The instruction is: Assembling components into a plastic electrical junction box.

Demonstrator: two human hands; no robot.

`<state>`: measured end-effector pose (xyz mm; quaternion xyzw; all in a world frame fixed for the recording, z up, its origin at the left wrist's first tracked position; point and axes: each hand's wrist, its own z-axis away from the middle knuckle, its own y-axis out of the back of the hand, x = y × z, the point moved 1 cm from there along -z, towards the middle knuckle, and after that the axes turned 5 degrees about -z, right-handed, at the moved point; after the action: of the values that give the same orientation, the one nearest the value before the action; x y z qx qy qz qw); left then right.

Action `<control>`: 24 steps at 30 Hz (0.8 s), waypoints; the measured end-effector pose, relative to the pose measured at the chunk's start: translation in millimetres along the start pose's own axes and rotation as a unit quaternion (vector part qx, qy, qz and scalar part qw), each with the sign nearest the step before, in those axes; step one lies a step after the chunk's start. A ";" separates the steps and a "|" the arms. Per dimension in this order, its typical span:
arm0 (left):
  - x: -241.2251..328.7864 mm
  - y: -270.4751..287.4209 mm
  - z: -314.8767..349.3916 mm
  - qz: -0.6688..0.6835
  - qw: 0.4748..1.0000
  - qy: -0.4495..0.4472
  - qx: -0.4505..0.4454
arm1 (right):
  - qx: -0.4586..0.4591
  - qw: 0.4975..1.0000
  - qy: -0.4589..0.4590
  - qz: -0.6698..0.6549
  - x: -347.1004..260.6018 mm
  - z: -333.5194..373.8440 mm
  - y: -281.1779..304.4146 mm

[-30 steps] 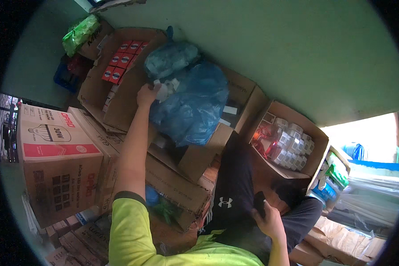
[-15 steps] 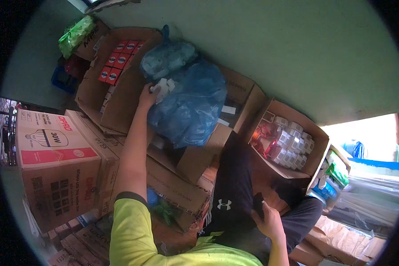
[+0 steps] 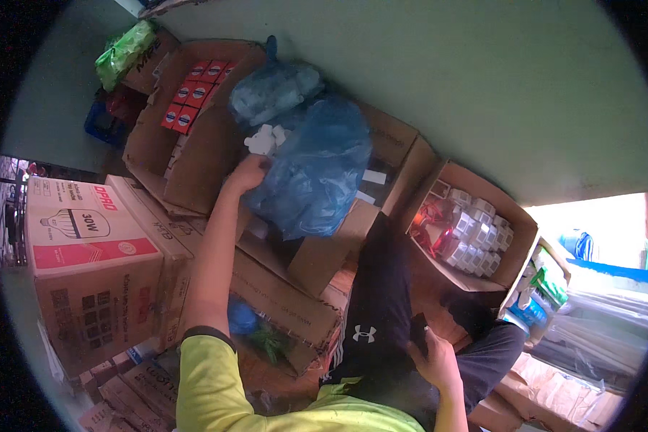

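My left hand [image 3: 248,173] reaches up and grips the near edge of a large blue plastic bag [image 3: 317,173] that lies across open cardboard boxes. Small white plastic pieces [image 3: 263,138] show in the bag's mouth just above my fingers. A second, paler blue bag [image 3: 273,90] sits behind it. Low in the view, my right hand [image 3: 432,360] is closed around a small dark object [image 3: 419,333], close to a person in a black shirt [image 3: 374,302] who is bent over below me.
An open carton of small red boxes [image 3: 194,90] stands by the left hand, with a green packet [image 3: 126,54] beyond it. A big printed bulb carton [image 3: 86,252] is at left, a box of clear-packed items [image 3: 471,230] at right, and a green wall [image 3: 497,93] behind.
My left hand has slid a little down from the white pieces onto the bag's edge. The right hand and the person in black have stayed put.
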<state>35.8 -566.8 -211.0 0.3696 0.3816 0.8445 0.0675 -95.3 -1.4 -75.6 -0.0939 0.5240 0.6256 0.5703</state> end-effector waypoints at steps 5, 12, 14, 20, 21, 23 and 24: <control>-32.2 -32.8 -18.4 -0.022 0.984 0.050 -0.167 | 0.005 1.000 0.008 -0.005 -3.6 -3.0 -0.3; 14.0 -77.5 -58.7 -0.102 0.979 0.048 -0.168 | 0.003 1.000 -0.013 -0.006 -3.6 -4.8 4.3; 19.8 -87.5 -51.3 -0.095 0.981 0.046 -0.163 | 0.000 1.000 -0.028 -0.004 -5.4 -4.7 7.7; 40.0 -107.7 -47.3 -0.077 0.986 0.053 -0.137 | 0.006 1.000 0.009 0.005 2.1 -6.7 5.9; 43.9 -116.0 -44.4 -0.074 0.987 0.054 -0.132 | 0.006 1.000 0.008 0.004 2.5 -6.7 6.1; 51.5 -128.6 -41.2 -0.068 0.988 0.057 -0.123 | -0.007 0.999 -0.035 -0.017 -0.2 -7.2 7.5; 52.7 -128.4 -41.0 -0.065 0.989 0.059 -0.119 | -0.007 0.999 -0.036 -0.017 2.1 -7.5 7.7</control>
<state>-51.3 -480.4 -287.9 0.2831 0.3054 0.8978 0.1434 -105.8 -4.4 -76.2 -0.0846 0.4971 0.6222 0.5988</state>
